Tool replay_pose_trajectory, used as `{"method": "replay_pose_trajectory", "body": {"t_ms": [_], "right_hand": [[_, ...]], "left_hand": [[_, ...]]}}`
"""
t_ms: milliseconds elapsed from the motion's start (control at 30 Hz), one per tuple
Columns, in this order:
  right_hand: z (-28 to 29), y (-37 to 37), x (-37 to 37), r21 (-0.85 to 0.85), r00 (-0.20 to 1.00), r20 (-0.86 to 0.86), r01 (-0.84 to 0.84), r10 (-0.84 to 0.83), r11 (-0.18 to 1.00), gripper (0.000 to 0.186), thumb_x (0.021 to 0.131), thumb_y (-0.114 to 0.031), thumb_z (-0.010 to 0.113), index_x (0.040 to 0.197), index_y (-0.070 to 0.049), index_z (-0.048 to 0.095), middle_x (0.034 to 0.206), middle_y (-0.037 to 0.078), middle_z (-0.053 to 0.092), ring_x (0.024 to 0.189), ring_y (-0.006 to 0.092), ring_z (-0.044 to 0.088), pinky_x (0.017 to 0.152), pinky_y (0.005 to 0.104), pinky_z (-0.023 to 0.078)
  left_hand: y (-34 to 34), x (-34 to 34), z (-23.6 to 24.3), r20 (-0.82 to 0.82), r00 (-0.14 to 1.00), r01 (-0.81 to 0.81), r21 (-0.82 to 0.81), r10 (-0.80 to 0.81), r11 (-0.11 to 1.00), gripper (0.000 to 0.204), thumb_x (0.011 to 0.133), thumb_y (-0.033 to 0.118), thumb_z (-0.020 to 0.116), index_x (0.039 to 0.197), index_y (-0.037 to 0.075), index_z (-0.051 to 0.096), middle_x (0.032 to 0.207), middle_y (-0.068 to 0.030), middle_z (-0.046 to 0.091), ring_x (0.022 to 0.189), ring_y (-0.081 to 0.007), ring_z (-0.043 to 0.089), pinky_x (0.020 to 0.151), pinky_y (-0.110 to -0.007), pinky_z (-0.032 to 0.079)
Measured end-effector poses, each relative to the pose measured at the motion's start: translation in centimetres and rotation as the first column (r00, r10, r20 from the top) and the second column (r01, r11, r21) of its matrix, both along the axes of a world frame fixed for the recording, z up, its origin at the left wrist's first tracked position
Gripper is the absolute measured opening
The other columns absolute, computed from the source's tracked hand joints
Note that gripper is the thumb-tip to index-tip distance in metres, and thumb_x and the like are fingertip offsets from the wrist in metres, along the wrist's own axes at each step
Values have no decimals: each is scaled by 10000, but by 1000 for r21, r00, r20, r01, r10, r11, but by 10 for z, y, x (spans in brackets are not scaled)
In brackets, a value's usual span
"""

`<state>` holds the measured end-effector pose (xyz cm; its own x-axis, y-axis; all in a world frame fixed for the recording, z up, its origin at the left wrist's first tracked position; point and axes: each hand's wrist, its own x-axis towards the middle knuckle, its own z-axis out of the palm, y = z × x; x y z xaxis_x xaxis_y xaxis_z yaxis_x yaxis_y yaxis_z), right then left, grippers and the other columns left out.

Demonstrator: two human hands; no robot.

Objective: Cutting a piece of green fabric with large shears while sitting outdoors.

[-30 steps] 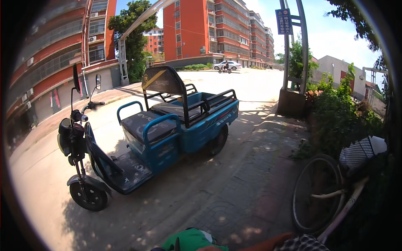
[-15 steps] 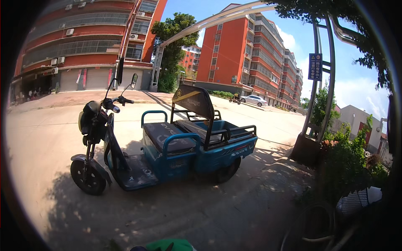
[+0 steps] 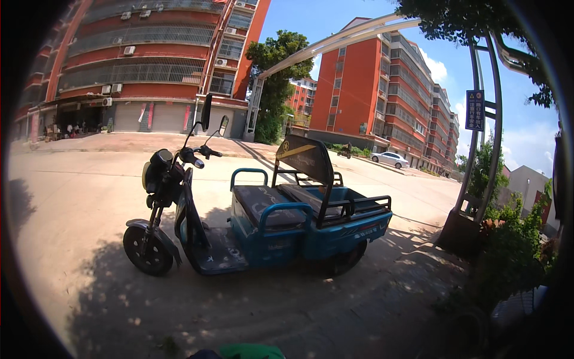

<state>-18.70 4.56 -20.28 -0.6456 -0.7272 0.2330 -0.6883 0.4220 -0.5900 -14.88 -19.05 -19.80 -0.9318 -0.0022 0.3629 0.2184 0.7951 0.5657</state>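
Note:
Neither of my hands shows in the head view. At the bottom edge a bit of something green [image 3: 251,351] pokes in, with a dark part at its left; too little of it shows to name its kind. Ahead of me stands a blue cargo tricycle [image 3: 281,254], its front wheel [image 3: 147,251] toward the left. It has a dark padded seat [image 3: 266,203], a black backrest [image 3: 305,158], handlebars [image 3: 194,157] with mirrors, and an open cargo bed [image 3: 368,222] at the back. No hand touches it.
Tree shade falls on the pale concrete ground [image 3: 72,197] around the tricycle. At right a metal gate post [image 3: 487,149] carries a blue sign [image 3: 474,110], beside green bushes [image 3: 508,239]. Red apartment blocks [image 3: 353,84] and a silver car [image 3: 390,159] stand farther off.
The view has swung left, so the tricycle, post and buildings sit farther right and slightly lower. The green thing at the bottom shows a little less. The tricycle itself stays in place.

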Motion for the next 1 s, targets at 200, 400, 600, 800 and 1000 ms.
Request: {"method": "replay_pose_trajectory", "body": {"t_ms": [200,400,600,800,1000], "right_hand": [[2,-2,5,-7,999,33,20,-20,1000,248,813,-229,584,1013,-89,624,1192,162,540,1105,386,471,929,520,361],[0,-3,4,-35,1000,22,19,-19,999,248,804,-243,604,1004,-100,632,1186,161,551,1103,390,474,930,523,362],[6,-3,4,-16,997,51,50,-49,999,236,804,-238,606,1003,-118,647,1188,153,560,1129,391,472,949,514,362],[10,-4,5,21,997,64,47,-48,999,247,808,-229,602,1021,-113,646,1189,149,563,1138,387,472,962,513,355],[-2,-2,4,-11,994,83,71,-70,997,225,804,-237,612,982,-109,660,1193,139,565,1141,373,475,969,513,349]], "left_hand": [[-1,4,-6,-17,999,-41,-23,41,999,368,782,422,603,675,72,637,637,-184,585,594,-373,575,551,-460,430],[0,3,1,12,998,-59,17,59,998,348,744,398,631,663,60,620,626,-184,577,587,-373,566,553,-469,421],[-3,0,-5,3,999,-53,20,53,998,299,705,354,645,673,57,622,637,-180,585,593,-370,571,563,-464,434],[-5,1,-3,18,999,-30,23,29,999,307,711,358,643,687,53,624,644,-185,585,603,-367,572,571,-458,438],[-1,1,11,76,997,-34,41,30,999,312,720,368,640,671,61,612,641,-186,580,603,-368,570,565,-462,434]]}}
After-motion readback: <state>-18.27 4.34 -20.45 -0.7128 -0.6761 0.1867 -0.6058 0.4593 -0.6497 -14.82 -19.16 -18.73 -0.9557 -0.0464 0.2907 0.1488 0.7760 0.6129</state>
